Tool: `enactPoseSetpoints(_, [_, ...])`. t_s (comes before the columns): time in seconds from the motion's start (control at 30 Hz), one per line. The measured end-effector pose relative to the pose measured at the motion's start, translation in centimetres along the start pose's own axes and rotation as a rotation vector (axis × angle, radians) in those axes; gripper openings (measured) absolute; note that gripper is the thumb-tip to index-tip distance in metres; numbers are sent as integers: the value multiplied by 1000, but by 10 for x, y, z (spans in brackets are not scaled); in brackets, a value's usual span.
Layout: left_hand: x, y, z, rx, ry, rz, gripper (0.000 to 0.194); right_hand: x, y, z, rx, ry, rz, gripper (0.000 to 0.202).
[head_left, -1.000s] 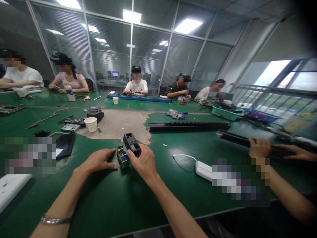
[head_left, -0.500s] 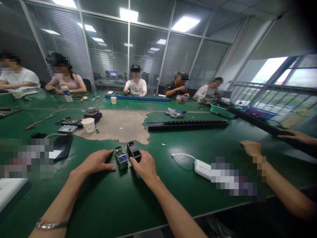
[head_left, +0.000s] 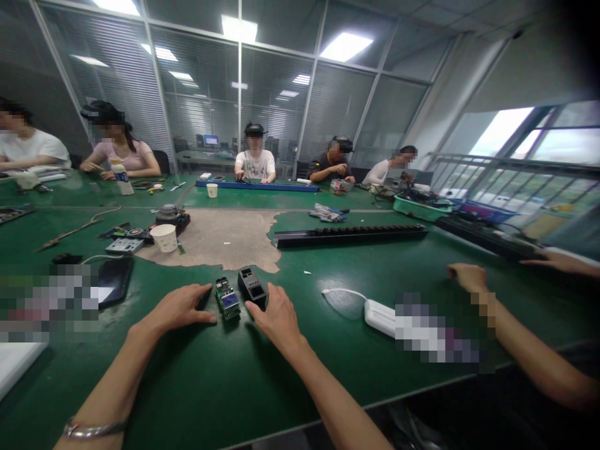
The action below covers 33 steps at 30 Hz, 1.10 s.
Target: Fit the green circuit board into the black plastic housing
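A small green circuit board point(head_left: 227, 299) with a blue display lies on the green table. Just left of it rests my left hand point(head_left: 185, 306), thumb and fingers apart, with nothing in it. Beside the board, to its right, is a dark grey plastic housing point(head_left: 252, 286) with rectangular cut-outs. My right hand point(head_left: 277, 315) is at the housing's near right end, its thumb and fingers spread around that corner. The thumb seems to have come loose; whether the fingertips still touch the housing is hard to see.
A paper cup point(head_left: 164, 238) and loose electronic parts stand at the left by a brown mat point(head_left: 229, 234). A long black rail point(head_left: 349, 236) lies beyond my hands. A white power strip point(head_left: 379, 317) is at right, near a neighbour's hand point(head_left: 469, 278). Several people sit opposite.
My right hand has loosened around the housing, its thumb and fingers now farther apart. The view has shifted slightly. At right, the neighbour's long black piece has been lowered.
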<state>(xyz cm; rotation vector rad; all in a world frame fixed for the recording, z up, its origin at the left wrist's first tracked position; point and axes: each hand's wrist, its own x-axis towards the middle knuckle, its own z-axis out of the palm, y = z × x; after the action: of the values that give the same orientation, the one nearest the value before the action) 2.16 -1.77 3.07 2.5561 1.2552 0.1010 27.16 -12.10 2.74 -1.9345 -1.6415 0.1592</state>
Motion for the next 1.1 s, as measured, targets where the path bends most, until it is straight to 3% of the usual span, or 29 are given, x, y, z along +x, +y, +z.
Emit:
enactPoseSetpoints(0.13, [1, -2, 2, 2, -1, -8, 84, 5, 1, 2, 33, -4, 5, 31])
enactPoseSetpoints(0.23, [0, -2, 1, 2, 4, 1, 84, 6, -1, -2, 75, 41, 12, 27])
enactPoseSetpoints(0.47, [-1, 0, 0, 17, 9, 27, 84, 7, -31, -10, 169, 112, -120, 33])
enactPoseSetpoints(0.7, [-1, -2, 2, 27, 26, 31, 84, 7, -57, -1, 88, 58, -68, 38])
enactPoseSetpoints(1.1, [-1, -2, 1, 17, 31, 42, 79, 2, -66, 4, -19, -23, -83, 41])
